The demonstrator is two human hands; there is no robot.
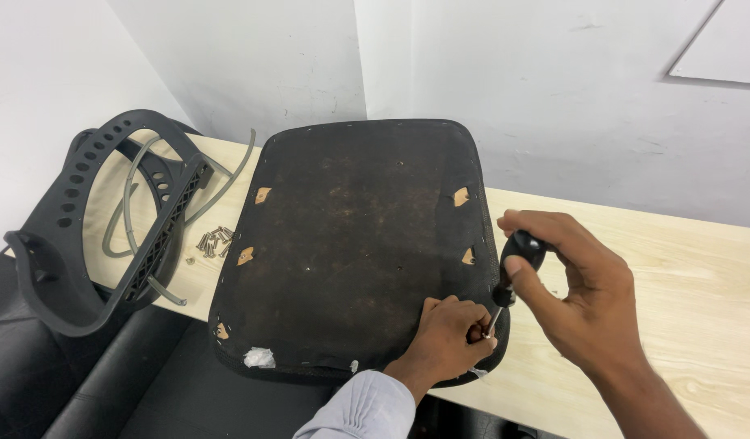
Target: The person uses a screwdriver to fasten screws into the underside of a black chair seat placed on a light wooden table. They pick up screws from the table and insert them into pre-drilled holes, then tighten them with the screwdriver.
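Head view, looking straight down at the work: an upturned chair seat, a broad rounded pad covered in dark brown-black fabric (350, 244), lies flat on a pale light-wood tabletop (684, 325), its near edge hanging a little over the table's front. Small tan patches show through the fabric near its left and right edges, and a bit of white stuffing pokes out at the near left corner.

The right hand (582, 297) is wrapped around the black rounded handle of a screwdriver with a thin metal shaft (511, 276), thumb pressed on the handle. The shaft slants down and to the left, and its tip meets the seat near the near right corner.

The left hand (448, 337), coming out of a light grey sleeve (363, 410), sits on the seat right at that spot, fingers curled in and pinched together around the tip of the shaft. What they pinch is too small to tell. The two hands are just beside each other, joined by the tool.

Off to the left, a black plastic chair frame part with a curved perforated band (106, 219) rests half on the table. Grey flexible tubing (131, 203) loops through it. A small heap of metal screws (215, 241) lies between frame and seat. Black leather-like upholstery (82, 382) sits below the table edge, and a white wall (513, 89) rises behind.
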